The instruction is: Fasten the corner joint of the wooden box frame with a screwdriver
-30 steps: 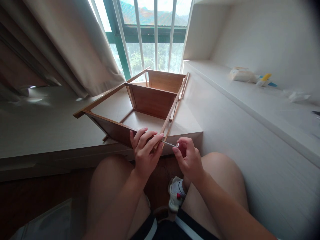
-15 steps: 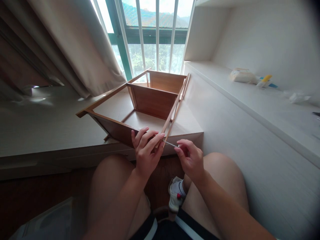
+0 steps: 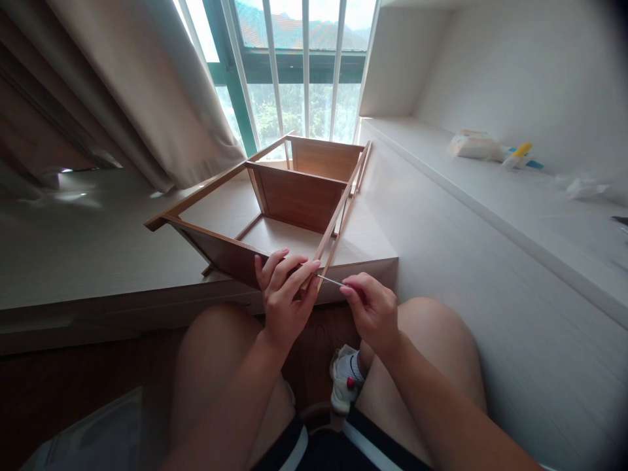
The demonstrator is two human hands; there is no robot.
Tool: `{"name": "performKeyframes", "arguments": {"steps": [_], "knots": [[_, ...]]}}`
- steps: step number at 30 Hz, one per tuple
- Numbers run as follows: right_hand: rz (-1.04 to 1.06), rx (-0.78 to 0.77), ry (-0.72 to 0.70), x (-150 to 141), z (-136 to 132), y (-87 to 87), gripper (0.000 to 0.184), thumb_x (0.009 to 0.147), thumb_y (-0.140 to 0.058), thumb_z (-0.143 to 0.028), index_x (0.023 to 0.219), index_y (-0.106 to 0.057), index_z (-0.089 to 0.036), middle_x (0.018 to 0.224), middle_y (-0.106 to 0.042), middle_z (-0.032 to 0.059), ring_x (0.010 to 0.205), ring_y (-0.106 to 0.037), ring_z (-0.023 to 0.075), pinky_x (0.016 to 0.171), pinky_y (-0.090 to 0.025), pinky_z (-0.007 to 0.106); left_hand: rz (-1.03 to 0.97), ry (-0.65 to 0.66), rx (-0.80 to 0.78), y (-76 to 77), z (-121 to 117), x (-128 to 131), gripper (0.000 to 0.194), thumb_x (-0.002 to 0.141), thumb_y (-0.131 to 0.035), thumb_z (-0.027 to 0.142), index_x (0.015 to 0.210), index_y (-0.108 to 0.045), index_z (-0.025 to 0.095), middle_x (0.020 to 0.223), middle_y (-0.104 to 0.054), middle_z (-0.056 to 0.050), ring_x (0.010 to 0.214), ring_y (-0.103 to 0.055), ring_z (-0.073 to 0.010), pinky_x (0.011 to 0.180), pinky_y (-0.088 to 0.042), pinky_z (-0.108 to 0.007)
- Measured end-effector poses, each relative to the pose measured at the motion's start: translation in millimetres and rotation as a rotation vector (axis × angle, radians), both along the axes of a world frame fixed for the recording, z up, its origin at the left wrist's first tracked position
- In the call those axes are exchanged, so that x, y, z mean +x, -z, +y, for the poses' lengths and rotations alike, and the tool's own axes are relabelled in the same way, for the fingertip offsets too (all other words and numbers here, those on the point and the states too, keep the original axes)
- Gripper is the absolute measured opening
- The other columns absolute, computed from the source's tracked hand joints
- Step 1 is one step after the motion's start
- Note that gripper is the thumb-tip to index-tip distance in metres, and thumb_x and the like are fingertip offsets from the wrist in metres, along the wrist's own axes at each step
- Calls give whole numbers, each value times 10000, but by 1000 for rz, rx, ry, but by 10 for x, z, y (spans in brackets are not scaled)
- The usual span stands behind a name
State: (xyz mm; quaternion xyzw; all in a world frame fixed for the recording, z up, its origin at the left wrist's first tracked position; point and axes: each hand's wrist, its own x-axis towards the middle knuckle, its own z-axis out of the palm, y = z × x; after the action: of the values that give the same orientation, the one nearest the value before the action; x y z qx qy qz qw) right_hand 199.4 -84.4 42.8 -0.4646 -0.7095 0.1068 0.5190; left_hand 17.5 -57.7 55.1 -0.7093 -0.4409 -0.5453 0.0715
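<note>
A brown wooden shelf frame [image 3: 299,199] lies on its side on the pale window ledge, its near end reaching past the ledge's front edge. My left hand [image 3: 287,297] grips the near corner of this frame, fingers over the end panel and thumb by the leg. Between thumb and fingertips, my right hand [image 3: 373,307] pinches a thin metal hex key [image 3: 331,280]. The key's far tip meets the frame's leg beside my left fingers. Its other end is mostly covered by my right fingers.
The pale ledge [image 3: 88,255] runs under a barred window [image 3: 304,98], with a curtain [image 3: 132,85] at left. On the right-hand shelf [image 3: 422,147] lie a wipes-like pack [image 3: 475,144], a yellow-tipped item [image 3: 521,152] and crumpled clear plastic [image 3: 586,188]. My knees flank the work.
My right fingers have turned slightly on the hex key, and its bent end shows less now. My left hand keeps its grip on the frame; the view has shifted a little.
</note>
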Motion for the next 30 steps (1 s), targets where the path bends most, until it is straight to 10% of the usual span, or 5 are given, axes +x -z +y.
{"name": "performKeyframes", "arguments": {"steps": [30], "knots": [[-79,77,-144,40,27,-45,138,936,-547,-135,1003,-667,-151,852,-634,42,757,-535,39,719,-419,168,9,-9,9,-1,-3,0,236,876,-702,199,1097,-728,280,1106,-717,-8,1294,-539,-170,1294,-186,-410]]}}
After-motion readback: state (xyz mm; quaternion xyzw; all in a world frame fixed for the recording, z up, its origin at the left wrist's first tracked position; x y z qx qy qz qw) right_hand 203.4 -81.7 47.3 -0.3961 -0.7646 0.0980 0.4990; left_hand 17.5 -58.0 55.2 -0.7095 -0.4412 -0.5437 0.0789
